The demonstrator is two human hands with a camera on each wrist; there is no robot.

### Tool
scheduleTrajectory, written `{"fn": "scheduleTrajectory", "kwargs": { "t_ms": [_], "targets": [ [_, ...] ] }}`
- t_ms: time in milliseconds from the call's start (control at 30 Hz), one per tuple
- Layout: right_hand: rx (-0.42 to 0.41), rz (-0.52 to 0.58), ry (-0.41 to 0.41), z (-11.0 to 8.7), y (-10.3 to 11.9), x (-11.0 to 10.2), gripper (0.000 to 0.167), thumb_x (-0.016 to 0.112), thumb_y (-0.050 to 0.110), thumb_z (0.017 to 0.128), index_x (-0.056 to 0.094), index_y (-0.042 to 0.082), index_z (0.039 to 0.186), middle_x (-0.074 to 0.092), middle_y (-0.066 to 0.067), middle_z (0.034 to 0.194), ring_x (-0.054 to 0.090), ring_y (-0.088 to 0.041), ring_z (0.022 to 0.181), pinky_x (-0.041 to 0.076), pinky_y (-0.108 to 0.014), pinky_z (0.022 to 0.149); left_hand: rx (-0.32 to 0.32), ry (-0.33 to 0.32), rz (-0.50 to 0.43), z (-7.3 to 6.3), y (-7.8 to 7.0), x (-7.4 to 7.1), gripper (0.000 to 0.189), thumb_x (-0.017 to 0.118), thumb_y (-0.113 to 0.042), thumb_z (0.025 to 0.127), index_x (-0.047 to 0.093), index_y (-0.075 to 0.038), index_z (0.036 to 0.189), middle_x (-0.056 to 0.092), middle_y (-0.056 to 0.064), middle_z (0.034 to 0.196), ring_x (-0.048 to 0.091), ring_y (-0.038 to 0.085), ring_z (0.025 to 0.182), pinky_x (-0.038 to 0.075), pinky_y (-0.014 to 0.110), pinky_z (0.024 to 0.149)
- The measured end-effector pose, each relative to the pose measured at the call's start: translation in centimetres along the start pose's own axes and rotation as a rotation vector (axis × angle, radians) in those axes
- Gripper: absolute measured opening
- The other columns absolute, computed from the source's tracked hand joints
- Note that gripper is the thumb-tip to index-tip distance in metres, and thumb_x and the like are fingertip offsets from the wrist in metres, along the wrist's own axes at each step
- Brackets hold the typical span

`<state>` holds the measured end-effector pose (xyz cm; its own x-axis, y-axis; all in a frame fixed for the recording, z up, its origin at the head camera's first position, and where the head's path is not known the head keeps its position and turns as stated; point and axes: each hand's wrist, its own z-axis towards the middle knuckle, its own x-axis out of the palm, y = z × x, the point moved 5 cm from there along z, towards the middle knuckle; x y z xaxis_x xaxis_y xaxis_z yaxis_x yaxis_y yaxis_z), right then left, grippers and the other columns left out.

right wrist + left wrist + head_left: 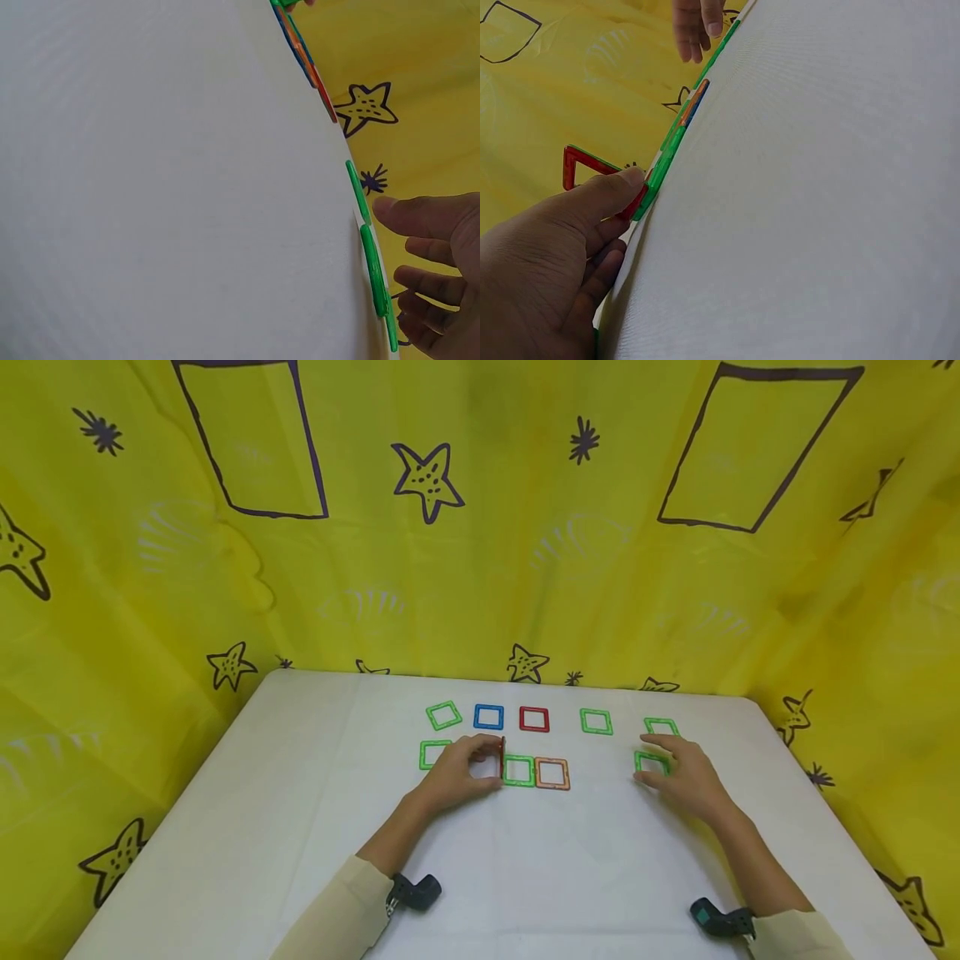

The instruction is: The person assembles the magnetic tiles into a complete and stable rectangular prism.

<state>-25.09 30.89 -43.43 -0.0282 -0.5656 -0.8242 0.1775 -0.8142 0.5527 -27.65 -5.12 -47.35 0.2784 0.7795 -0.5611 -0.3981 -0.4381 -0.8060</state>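
Note:
My left hand (453, 774) pinches a red square magnetic tile (502, 758) by its edges and holds it upright. In the head view its lower edge meets the left side of a flat green tile (519, 785), which joins an orange tile (552, 788). The left wrist view shows the red tile (568, 169) standing up between thumb and fingers. My right hand (692, 777) is spread around a green tile (651, 754) on the right, fingers loosely bent. In the right wrist view, thumb and fingers of the right hand (442, 262) hold nothing; contact with that tile cannot be made out.
Along the back lie a tilted green tile (432, 718), a blue tile (489, 728), a red tile (534, 730) and a green tile (596, 732). Another green tile (660, 722) lies beyond my right hand. One green tile (423, 755) is partly behind my left hand. A yellow curtain (480, 568) surrounds the white table (525, 877).

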Motion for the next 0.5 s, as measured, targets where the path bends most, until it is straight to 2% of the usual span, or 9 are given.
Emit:
{"fn": "scheduleTrajectory", "kwargs": {
  "t_ms": [167, 500],
  "targets": [
    [0.029, -0.012, 0.017, 0.0, -0.8, -0.1, 0.062, 0.082, 0.017, 0.091, 0.057, -0.006, 0.143, 0.051, -0.036, 0.145, 0.042, -0.059, 0.134, 0.036, -0.073, 0.107, 0.005, 0.002, 0.001, 0.0, -0.1, -0.1, 0.062, 0.086, -0.014, 0.089, 0.06, -0.009, 0.145, 0.066, 0.003, 0.136, 0.062, 0.018, 0.122, 0.051, 0.035, 0.105],
    [0.039, -0.005, 0.041, -0.3, -1.8, 0.1, 0.06, 0.08, 0.017, 0.094, 0.057, -0.009, 0.142, 0.049, -0.039, 0.144, 0.039, -0.061, 0.136, 0.032, -0.074, 0.108, 0.015, 0.003, 0.0, 0.0, 0.1, 0.0, 0.061, 0.085, -0.015, 0.09, 0.06, -0.008, 0.145, 0.066, 0.002, 0.135, 0.063, 0.019, 0.121, 0.051, 0.035, 0.105]
  ]
}}
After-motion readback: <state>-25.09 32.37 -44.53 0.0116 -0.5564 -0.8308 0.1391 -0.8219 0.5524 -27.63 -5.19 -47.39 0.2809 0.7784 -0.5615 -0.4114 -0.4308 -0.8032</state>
